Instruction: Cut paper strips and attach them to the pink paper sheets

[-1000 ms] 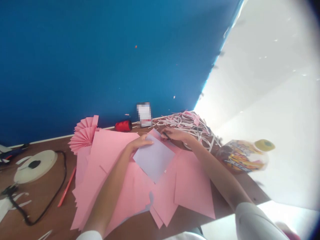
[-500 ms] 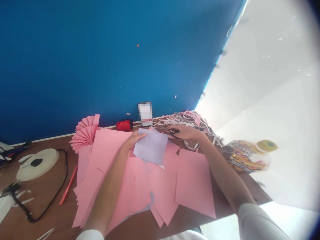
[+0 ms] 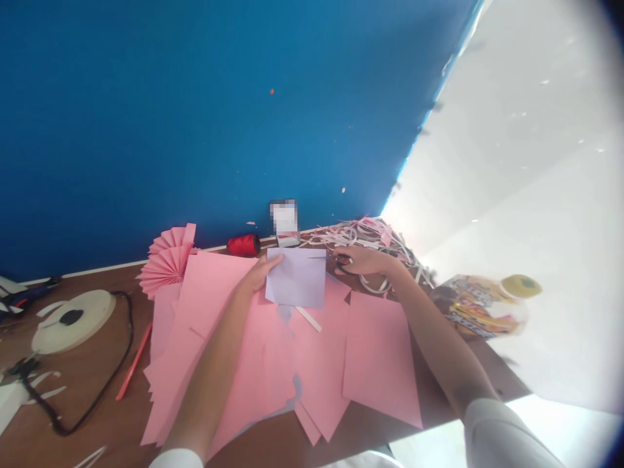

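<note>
My left hand (image 3: 260,272) pinches the left edge of a small lavender paper (image 3: 296,281), held up over the pink sheets. In my right hand (image 3: 363,260) is a pair of scissors (image 3: 342,260), my fingers in the dark handles. The blades reach over the upper right edge of the lavender paper; whether they are cutting I cannot tell. Below that paper a narrow white strip (image 3: 309,318) lies on the pink paper sheets (image 3: 273,364). One pink sheet (image 3: 380,357) lies apart to the right.
Along the back stand a red thread spool (image 3: 244,245) and a blurred-out box (image 3: 285,224). Paper strips (image 3: 375,234) heap at the back right. A pink pleated fan (image 3: 166,263), a red stick (image 3: 134,364), a white reel (image 3: 73,322) and a black cable (image 3: 124,354) lie left. A printed jar (image 3: 478,305) is right.
The lavender paper has turned from tilted to nearly level. The scissors have come over its right edge, and more of the white strip beneath shows.
</note>
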`<action>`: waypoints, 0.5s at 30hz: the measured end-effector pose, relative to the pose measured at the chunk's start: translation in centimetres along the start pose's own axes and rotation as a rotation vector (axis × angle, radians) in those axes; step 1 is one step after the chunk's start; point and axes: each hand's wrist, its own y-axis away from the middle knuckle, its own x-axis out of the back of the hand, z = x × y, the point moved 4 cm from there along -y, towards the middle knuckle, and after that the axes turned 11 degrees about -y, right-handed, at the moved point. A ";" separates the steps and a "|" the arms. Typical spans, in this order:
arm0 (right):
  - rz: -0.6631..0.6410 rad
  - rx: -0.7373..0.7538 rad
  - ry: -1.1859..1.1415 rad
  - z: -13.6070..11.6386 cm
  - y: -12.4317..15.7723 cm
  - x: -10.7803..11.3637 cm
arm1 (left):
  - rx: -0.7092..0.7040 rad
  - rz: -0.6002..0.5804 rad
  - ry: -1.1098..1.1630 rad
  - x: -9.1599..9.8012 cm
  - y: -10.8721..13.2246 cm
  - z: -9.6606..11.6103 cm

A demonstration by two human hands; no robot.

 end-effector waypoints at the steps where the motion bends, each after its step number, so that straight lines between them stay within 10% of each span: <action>1: -0.023 0.008 -0.007 0.0 -0.1 -0.1 | 0.002 -0.007 0.005 0.0 0.0 0.0; 15: 0.083 0.057 -0.203 0.2 -0.4 0.9 | -0.031 -0.025 0.104 -1.0 -0.1 0.6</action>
